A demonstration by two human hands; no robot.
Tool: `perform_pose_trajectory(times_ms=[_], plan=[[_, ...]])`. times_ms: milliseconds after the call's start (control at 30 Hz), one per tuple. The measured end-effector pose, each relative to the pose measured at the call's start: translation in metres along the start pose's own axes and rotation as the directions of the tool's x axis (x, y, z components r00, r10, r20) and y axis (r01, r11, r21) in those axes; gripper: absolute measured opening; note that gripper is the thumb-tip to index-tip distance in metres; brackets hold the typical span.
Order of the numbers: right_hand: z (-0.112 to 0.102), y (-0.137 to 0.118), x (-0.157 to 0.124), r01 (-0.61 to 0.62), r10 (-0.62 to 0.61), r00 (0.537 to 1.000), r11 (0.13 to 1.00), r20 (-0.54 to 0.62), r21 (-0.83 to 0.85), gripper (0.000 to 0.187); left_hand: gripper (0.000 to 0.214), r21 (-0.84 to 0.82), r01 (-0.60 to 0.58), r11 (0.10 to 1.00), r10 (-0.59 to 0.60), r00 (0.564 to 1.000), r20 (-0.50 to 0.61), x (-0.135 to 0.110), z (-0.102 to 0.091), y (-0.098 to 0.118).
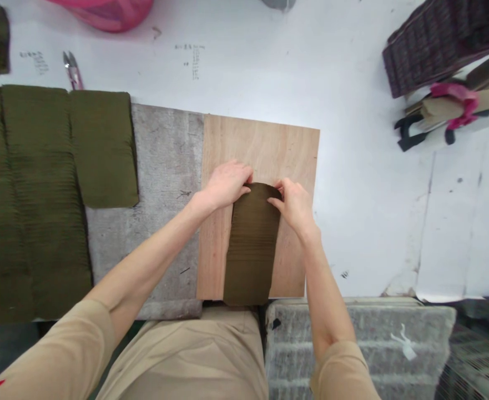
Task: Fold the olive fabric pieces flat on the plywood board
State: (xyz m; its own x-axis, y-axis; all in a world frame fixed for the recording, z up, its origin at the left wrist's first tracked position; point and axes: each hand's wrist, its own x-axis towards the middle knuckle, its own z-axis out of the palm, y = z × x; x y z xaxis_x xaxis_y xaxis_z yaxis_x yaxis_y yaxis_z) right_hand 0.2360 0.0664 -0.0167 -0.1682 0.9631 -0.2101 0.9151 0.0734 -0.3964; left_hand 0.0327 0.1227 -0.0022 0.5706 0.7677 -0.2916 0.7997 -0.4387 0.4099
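Left hand [230, 184] and right hand [295, 204] pinch an olive fabric stack's [253, 236] far corners.
Uneven pulling could skew its layers on the wooden board [265, 143].

The fabric pieces [253, 239] at lower centre are dark olive, finely lined crosswise; the stacks [102, 147] at left are also olive. The wooden board [265, 149] is tan, faintly grained, the mat [167, 161] mottled grey, the table [361, 211] white, the upper-left container [113, 14] bright pink.
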Motion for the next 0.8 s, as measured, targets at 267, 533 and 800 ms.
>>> perform_pose_trajectory(times_ms=[267, 533, 800], plan=[[0.003, 0.008, 0.000, 0.057, -0.061, 0.998, 0.993, 0.027, 0.108, 0.011, 0.005, -0.018, -0.072, 0.997, 0.072, 0.997, 0.018, -0.001, -0.002, 0.004], [0.006, 0.007, 0.007, 0.027, -0.022, 0.999, 0.992, -0.039, 0.122, 0.008, 0.016, -0.066, -0.067, 0.996, 0.065, 0.998, -0.021, 0.012, 0.000, 0.001], [-0.003, 0.003, -0.050, -0.066, 0.121, 0.961, 0.973, -0.248, 0.219, 0.016, 0.017, -0.131, 0.087, 0.987, -0.118, 0.962, -0.247, -0.040, 0.006, 0.003]])
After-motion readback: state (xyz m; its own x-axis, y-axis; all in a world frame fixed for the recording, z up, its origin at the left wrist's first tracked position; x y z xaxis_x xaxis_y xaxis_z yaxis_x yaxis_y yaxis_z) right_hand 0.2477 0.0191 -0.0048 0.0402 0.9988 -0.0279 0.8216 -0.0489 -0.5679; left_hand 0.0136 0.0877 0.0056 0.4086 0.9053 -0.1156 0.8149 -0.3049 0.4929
